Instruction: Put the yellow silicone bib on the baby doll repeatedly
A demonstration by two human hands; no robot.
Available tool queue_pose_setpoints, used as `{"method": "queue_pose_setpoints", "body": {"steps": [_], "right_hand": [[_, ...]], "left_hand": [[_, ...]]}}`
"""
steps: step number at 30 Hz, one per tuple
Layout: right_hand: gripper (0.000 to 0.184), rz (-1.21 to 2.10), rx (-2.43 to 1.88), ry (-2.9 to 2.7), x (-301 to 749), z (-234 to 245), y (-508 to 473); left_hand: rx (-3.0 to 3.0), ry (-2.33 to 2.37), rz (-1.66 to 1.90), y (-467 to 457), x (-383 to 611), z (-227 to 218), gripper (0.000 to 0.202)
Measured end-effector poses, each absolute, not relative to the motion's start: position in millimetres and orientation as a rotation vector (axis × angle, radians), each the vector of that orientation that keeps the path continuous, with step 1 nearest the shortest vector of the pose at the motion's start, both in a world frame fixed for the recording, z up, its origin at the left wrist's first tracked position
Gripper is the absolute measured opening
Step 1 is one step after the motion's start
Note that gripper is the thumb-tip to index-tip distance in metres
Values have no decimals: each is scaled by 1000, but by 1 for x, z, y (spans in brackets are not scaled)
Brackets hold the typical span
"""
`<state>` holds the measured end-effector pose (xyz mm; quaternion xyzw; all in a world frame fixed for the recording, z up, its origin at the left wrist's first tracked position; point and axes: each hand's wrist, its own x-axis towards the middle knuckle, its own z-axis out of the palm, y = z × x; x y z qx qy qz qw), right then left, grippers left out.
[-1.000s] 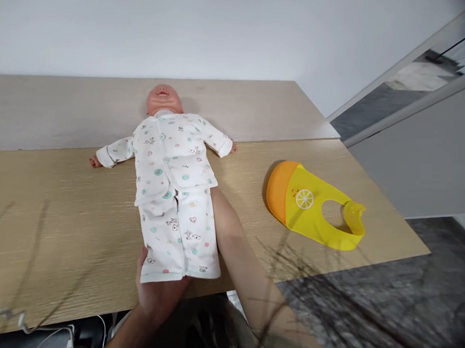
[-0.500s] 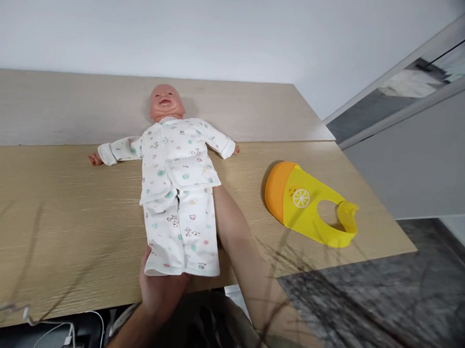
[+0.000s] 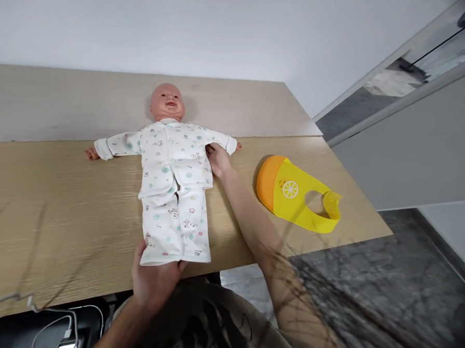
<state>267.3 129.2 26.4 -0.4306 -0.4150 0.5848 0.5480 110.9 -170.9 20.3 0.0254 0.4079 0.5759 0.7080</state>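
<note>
A baby doll point(image 3: 169, 163) lies on its back, its bald head toward the wall and its arms spread out. It wears a white printed jacket and matching trousers point(image 3: 175, 225). My left hand point(image 3: 154, 281) is cupped under the trouser ends, thumb along the left leg, holding the doll's lower legs; most of its fingers are hidden beneath the cloth. At the doll's side, just below its armpit, my right hand point(image 3: 218, 160) grips the torso, with fingertips tucked behind the jacket. The doll's feet are out of sight.
A yellow silicone bib point(image 3: 301, 196) with an orange pocket lies right of the doll on the wooden table point(image 3: 59, 201). A white wall stands behind. White cables point(image 3: 71, 321) and a black chair seat point(image 3: 41, 327) are at the lower left. Dark hair strands cross the view.
My right hand has moved up from beneath the jacket hem to the doll's side under its arm. The doll's head has tipped more upright. My left hand remains under the trouser ends.
</note>
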Motion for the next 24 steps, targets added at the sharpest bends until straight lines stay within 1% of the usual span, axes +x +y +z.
{"method": "queue_pose_setpoints", "body": {"steps": [2, 3, 7, 9, 11, 13, 16, 21, 24], "right_hand": [[15, 1481, -992, -837, 265, 20, 135], [16, 1496, -980, -771, 266, 17, 131], [29, 1416, -1001, -679, 278, 7, 101], [33, 1350, -1037, -724, 283, 1, 86], [35, 1231, -1085, -844, 288, -5, 70], [40, 1099, -1128, -993, 294, -12, 50], [45, 991, -1163, -1163, 304, -17, 14], [36, 928, -1189, -1277, 320, -15, -41], [34, 921, -1199, -1286, 325, -14, -60]], "left_hand": [[125, 890, 1249, -175, 111, 25, 61], [111, 882, 1252, -177, 112, 28, 65], [-143, 849, 1311, -190, 118, 37, 74], [-191, 839, 1320, -199, 119, 37, 71], [-137, 859, 1327, -211, 119, 35, 60], [-12, 950, 1343, -225, 119, 33, 48], [256, 1168, 1351, -245, 118, 27, 46], [1053, 1562, 1357, -257, 109, 10, 28], [1416, 1672, 1393, -248, 103, -6, 31]]}}
